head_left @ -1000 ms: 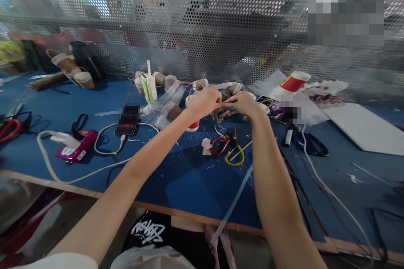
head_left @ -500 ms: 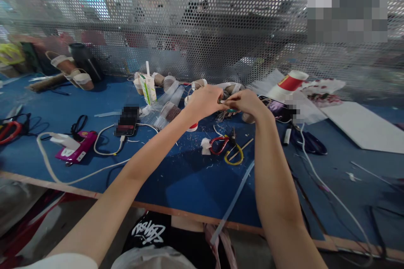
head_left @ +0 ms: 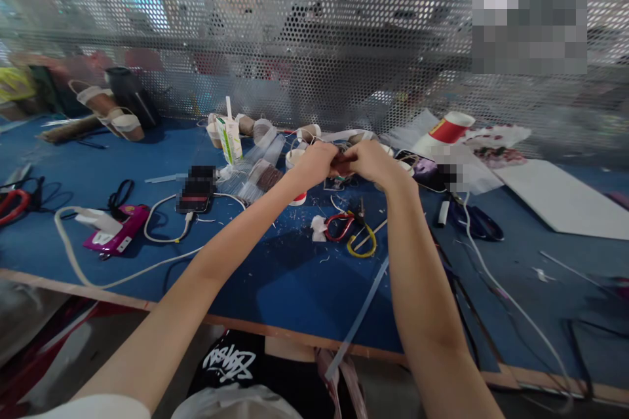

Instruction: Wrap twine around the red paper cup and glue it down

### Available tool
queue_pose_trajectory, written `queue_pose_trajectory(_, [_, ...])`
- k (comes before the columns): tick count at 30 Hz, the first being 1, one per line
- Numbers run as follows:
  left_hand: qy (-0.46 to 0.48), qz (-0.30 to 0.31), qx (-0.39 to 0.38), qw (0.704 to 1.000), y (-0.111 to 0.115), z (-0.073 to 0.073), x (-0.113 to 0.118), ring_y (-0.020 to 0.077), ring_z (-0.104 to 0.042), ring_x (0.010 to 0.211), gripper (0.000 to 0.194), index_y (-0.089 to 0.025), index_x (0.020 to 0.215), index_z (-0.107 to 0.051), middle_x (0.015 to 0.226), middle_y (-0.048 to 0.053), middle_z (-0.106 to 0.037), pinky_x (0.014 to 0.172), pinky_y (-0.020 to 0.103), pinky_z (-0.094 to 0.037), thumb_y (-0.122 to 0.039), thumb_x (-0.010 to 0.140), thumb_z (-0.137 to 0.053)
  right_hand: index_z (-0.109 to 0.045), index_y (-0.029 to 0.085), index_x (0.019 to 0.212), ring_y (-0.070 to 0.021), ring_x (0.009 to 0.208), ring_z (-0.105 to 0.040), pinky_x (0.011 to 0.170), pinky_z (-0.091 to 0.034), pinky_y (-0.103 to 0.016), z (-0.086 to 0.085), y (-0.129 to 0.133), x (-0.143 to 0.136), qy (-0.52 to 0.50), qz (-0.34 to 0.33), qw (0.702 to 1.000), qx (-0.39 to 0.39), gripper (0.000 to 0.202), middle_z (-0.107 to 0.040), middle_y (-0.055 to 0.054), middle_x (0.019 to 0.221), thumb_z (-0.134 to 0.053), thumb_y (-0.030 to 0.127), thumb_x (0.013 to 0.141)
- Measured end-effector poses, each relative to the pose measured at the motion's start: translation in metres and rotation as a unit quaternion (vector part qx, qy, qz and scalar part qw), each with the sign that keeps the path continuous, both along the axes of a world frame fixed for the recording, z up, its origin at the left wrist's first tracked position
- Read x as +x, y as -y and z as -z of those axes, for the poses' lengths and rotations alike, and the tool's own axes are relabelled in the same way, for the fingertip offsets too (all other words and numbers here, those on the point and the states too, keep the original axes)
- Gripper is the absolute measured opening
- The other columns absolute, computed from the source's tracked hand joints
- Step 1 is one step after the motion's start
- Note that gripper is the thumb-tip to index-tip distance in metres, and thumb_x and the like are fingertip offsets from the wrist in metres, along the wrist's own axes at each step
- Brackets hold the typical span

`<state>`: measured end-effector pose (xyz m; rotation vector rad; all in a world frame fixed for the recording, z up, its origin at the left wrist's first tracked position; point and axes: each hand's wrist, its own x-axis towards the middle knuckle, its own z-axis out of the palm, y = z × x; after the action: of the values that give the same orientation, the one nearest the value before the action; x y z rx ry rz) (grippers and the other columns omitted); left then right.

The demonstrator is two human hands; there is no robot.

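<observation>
Both of my hands meet above the back middle of the blue table. My left hand [head_left: 317,162] has its fingers curled in toward my right hand [head_left: 367,160], whose fingers are pinched together. Whatever lies between the fingertips is too small and dark to make out. Just behind my left hand stands a white cup [head_left: 295,157] with a string handle. Small handled pots, one of them brown [head_left: 308,133], line the back around my hands. Nearer to me lie red-handled scissors [head_left: 339,228] and a yellow-handled tool [head_left: 362,242].
A drink carton [head_left: 229,141] with a straw, a phone [head_left: 197,190] on a white cable and a purple tissue pack [head_left: 118,230] are at left. Right are a red and white paper cup [head_left: 449,131], navy scissors [head_left: 476,222] and a white board [head_left: 565,200]. Perforated metal [head_left: 314,46] stands behind.
My hands have come closer together, with the right hand shifted left and the left wrist slightly lower. The small shiny piece seen between them earlier is now hidden. The view has shifted slightly.
</observation>
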<state>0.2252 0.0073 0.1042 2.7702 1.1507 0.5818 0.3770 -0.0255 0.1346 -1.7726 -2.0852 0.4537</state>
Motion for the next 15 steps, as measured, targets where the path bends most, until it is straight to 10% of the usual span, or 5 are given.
queue_pose_trajectory(15, [0.029,0.013,-0.047,0.998,0.003,-0.007,-0.005,0.019,-0.069,0.096,0.018,-0.012,0.093,-0.075,0.093,0.007,-0.075,0.093,0.03,-0.053,-0.009,0.077,-0.066,-0.075,0.018,0.066,-0.0231,0.066,-0.072,0.074,-0.061,-0.037,-0.006,0.004,0.017,-0.071,0.079,0.994,0.004,0.01,-0.073,-0.005,0.063,-0.074,0.018,0.076])
